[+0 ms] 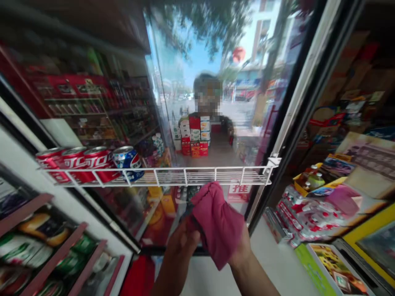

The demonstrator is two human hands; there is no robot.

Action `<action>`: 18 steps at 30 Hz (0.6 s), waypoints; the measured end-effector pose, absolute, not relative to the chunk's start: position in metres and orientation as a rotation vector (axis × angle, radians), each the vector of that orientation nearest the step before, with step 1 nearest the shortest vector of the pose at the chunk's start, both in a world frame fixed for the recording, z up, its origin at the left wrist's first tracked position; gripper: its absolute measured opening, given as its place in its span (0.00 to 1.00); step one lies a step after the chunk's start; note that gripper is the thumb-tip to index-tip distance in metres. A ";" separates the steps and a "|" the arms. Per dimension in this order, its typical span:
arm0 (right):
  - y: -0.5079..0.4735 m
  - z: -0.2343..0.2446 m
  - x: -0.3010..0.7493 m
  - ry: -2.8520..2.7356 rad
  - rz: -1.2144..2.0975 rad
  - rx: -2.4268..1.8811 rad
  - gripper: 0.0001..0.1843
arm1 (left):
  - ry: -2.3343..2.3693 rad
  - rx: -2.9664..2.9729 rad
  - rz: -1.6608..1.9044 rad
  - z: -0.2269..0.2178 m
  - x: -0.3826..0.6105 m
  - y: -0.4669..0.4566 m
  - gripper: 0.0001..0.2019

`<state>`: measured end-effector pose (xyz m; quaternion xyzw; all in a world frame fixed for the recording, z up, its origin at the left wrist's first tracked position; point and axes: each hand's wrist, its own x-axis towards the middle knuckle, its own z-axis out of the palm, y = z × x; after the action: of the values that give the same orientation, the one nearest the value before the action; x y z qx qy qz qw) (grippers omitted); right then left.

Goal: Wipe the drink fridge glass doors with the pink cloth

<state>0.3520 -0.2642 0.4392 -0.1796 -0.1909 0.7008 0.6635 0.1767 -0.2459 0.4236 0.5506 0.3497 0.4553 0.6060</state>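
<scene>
A crumpled magenta cloth is held up in front of the glass door, just below the white wire rack. My right hand is closed on the cloth from the right, with most of its fingers hidden behind the fabric. My left hand has its fingers curled at the cloth's left side. Between that hand and the cloth shows a dark, blurred object, mostly covered; its kind cannot be made out. On the rack's left end stand three red cans and a blue can, all upright.
The glass door reflects a person, stacked boxes and a street. Shelves of packaged drinks stand close on the left. To the right are shrink-wrapped packs, a yellow box of bottles and a green carton near the floor.
</scene>
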 end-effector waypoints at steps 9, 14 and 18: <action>-0.287 0.330 0.340 -0.175 1.957 -0.564 0.43 | 1.225 0.817 0.995 0.336 0.159 -0.304 0.22; -0.304 0.300 0.332 -0.141 2.065 -0.686 0.34 | 1.312 0.677 1.037 0.316 0.144 -0.327 0.20; -0.321 0.284 0.325 -0.106 2.009 -0.776 0.23 | 1.334 0.642 1.070 0.312 0.130 -0.335 0.20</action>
<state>0.3246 -0.3208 0.2835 -0.3170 -0.0433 0.8208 0.4732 0.1297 -0.3347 0.3123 0.2781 0.5780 0.4636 0.6112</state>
